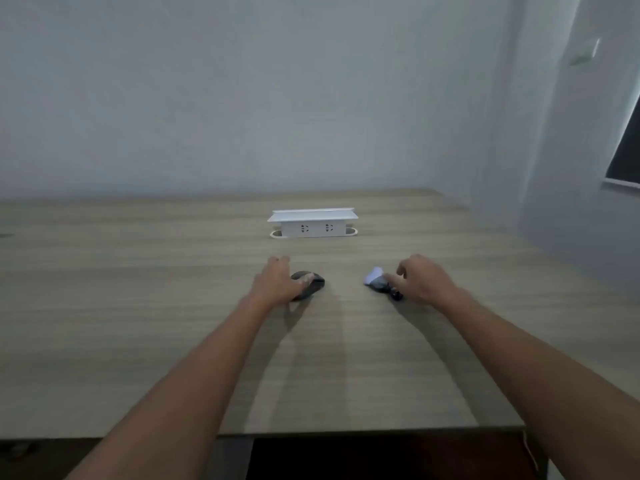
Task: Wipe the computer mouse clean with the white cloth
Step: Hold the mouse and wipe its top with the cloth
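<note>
A dark computer mouse [313, 284] lies on the wooden desk [173, 306], in front of the socket box. My left hand [277, 282] rests on its left side, thumb across the top, gripping it. To the right, a small crumpled white cloth [374, 273] sits on the desk, its lower part dark in shadow. My right hand [424, 278] reaches it from the right, with thumb and fingertips pinched on its near edge. A hand's width of desk separates mouse and cloth.
A white pop-up socket box [313, 223] stands on the desk behind the mouse. The desk's front edge [346, 432] runs close to me, with a dark gap below. A grey wall stands behind, and a window [627, 150] is at the right.
</note>
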`<action>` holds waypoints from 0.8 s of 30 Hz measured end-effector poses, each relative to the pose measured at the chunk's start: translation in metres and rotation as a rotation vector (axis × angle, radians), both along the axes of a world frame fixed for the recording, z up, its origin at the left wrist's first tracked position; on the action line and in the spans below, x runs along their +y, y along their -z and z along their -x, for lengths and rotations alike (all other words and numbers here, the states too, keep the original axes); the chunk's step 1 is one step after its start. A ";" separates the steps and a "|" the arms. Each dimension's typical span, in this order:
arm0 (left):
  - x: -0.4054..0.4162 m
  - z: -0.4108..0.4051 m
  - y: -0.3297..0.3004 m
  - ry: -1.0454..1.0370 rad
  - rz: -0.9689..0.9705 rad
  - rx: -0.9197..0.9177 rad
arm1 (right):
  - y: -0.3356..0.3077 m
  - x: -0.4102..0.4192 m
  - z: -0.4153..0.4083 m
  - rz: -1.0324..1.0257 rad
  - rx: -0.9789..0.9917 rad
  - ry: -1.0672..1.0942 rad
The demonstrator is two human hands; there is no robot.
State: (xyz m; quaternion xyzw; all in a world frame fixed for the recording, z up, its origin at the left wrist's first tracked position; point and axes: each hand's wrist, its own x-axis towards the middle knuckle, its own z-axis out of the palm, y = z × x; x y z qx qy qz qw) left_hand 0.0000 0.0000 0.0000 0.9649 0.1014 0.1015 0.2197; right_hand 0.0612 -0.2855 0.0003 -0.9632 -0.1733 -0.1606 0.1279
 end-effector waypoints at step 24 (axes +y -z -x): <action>0.001 0.007 0.017 0.164 0.209 -0.024 | 0.024 -0.001 0.003 -0.196 0.126 -0.178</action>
